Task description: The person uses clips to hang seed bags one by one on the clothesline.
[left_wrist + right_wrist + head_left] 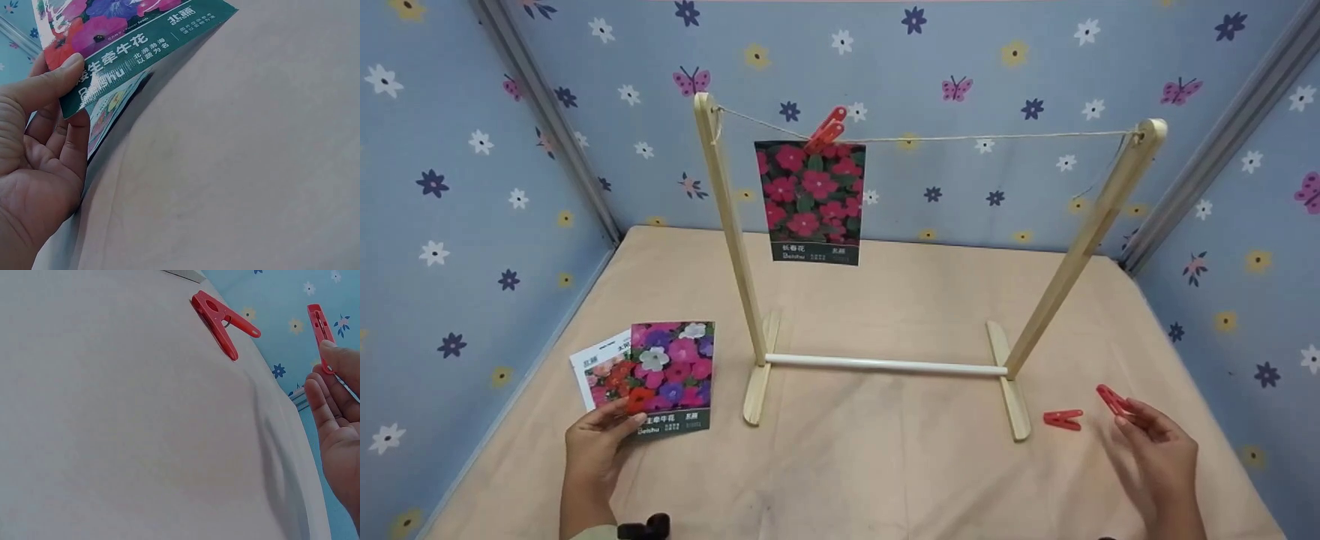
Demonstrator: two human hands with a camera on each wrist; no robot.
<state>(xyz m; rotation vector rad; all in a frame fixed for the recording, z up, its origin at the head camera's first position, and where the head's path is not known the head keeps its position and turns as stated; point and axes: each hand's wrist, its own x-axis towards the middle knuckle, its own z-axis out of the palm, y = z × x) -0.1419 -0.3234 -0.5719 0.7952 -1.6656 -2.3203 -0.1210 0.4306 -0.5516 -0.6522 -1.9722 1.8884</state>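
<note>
My left hand pinches the lower left corner of a flower seed packet, thumb on the front, as the left wrist view shows up close. Behind that packet, other packets lie on the table, partly covered by it. In my right hand a red clothespin is held between thumb and fingers, its tip pointing up and away. A second red clothespin lies on the table just left of this hand. Another seed packet with pink flowers hangs from a string, clipped by a red clothespin.
A wooden frame stands mid-table, with a left post, a right post, a white crossbar and flat feet. A peach cloth covers the table. Blue flowered panels enclose the back and both sides.
</note>
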